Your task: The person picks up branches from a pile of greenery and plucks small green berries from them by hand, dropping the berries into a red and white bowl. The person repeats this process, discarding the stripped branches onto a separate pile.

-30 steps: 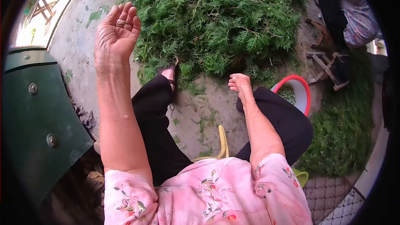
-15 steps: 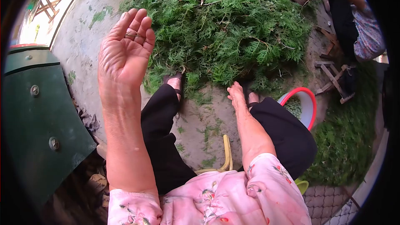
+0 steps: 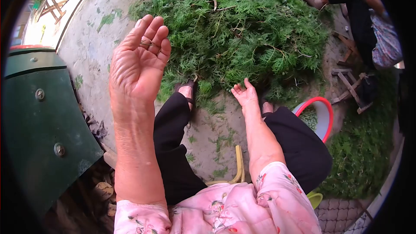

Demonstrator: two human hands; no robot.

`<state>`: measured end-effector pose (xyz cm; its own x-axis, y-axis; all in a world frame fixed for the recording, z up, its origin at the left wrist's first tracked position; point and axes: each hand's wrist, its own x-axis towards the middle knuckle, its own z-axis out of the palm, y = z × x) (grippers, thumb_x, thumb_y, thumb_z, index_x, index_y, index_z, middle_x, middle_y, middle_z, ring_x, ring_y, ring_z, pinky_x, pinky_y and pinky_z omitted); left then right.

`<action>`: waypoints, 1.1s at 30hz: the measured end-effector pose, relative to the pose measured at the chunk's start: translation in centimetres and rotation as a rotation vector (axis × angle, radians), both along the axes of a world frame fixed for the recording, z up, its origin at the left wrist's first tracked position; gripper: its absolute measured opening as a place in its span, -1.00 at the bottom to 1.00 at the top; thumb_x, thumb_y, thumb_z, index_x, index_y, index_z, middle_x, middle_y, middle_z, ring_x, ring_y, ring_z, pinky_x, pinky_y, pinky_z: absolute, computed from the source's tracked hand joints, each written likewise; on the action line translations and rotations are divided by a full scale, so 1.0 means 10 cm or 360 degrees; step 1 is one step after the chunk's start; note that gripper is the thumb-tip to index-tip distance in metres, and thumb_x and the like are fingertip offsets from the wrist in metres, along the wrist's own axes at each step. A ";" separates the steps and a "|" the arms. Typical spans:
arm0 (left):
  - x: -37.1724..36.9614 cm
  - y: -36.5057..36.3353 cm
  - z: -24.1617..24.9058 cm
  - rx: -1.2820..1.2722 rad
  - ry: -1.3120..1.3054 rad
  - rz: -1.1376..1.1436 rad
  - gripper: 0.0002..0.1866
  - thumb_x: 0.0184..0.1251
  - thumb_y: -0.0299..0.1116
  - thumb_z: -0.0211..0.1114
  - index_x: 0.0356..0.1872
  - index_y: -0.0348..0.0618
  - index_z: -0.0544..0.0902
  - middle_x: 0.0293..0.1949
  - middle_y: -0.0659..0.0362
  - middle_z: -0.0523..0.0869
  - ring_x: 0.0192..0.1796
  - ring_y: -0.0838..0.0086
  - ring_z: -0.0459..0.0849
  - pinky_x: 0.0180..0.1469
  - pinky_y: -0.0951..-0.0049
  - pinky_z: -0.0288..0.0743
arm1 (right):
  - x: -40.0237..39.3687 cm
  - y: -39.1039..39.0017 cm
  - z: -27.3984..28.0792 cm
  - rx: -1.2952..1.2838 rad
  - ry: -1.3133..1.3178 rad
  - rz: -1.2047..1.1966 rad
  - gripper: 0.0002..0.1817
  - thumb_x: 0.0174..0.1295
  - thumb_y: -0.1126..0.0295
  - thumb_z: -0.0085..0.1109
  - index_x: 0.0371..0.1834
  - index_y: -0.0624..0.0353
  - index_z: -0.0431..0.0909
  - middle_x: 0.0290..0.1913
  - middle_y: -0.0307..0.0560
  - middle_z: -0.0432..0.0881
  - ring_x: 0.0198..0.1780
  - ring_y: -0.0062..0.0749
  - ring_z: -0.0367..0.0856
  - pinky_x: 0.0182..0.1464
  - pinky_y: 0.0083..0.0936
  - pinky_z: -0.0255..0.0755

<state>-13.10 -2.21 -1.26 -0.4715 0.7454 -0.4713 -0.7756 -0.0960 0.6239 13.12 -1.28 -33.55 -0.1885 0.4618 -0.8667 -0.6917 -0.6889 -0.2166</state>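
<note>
My left hand (image 3: 141, 60) is raised with its palm showing, the fingers slightly curled and a thin ring on one of them. Nothing lies in the palm. A big heap of green conifer sprigs (image 3: 242, 30) covers the ground beyond both hands. Lower down, my right hand (image 3: 245, 95) is held palm up at the near edge of this heap, thumb and fingers apart, with nothing visible in it. To its right, by my knee, stands a white bucket with a red rim (image 3: 330, 119), holding small pale green pieces (image 3: 309, 118).
A dark green panel (image 3: 43, 130) with metal knobs stands at the left. At the upper right sits another person (image 3: 385, 39) near a small wooden stool (image 3: 349, 84). More greenery (image 3: 359, 156) lies at the right, and a yellow chair part (image 3: 238, 164) shows between my legs.
My right hand has turned from back up to palm up, and its fingers have spread. My left hand keeps its pose. The whole view has shifted slightly.
</note>
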 end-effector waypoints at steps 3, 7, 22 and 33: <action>-0.01 0.01 -0.02 0.0006 -0.0009 -0.0002 -0.73 0.26 -0.43 0.19 -0.06 -0.32 0.46 -0.19 0.09 0.60 -0.23 0.45 0.60 -0.18 0.51 0.53 | 0.02 0.09 -0.05 -0.0192 -0.0382 -0.0039 -0.81 0.18 0.34 0.15 -0.22 0.12 0.38 -0.37 -0.08 0.43 -0.37 -0.25 0.43 -0.11 -0.08 0.42; -0.01 0.02 -0.02 0.0007 -0.0028 -0.0018 -0.74 0.26 -0.44 0.19 -0.07 -0.32 0.47 -0.19 0.10 0.60 -0.23 0.46 0.61 -0.20 0.53 0.54 | 0.04 -0.07 0.26 0.0056 -0.0667 0.0348 -0.84 0.13 0.42 0.15 -0.29 0.17 0.40 -0.40 -0.11 0.44 -0.49 -0.31 0.47 -0.40 -0.25 0.49; 0.19 0.14 -0.05 -0.0040 -0.0009 -0.0138 -0.68 0.24 -0.41 0.21 0.00 -0.27 0.47 -0.19 0.12 0.62 -0.23 0.47 0.61 -0.20 0.55 0.54 | -0.65 -0.17 1.57 0.1682 -0.1753 0.0916 -0.60 0.10 0.34 0.16 -0.68 0.24 0.16 -0.73 -0.08 0.16 -0.65 -0.49 0.13 -0.57 -0.44 0.14; 0.09 0.11 -0.03 -0.0091 0.0121 -0.0011 -0.78 0.27 -0.33 0.19 -0.10 -0.16 0.52 -0.28 0.17 0.67 -0.33 0.53 0.63 -0.31 0.56 0.52 | -0.68 0.06 2.73 0.2097 -0.1619 0.0597 -0.76 0.03 0.48 0.23 -0.53 0.37 0.34 -0.42 -0.09 0.39 -0.42 -0.36 0.35 -0.32 -0.55 0.28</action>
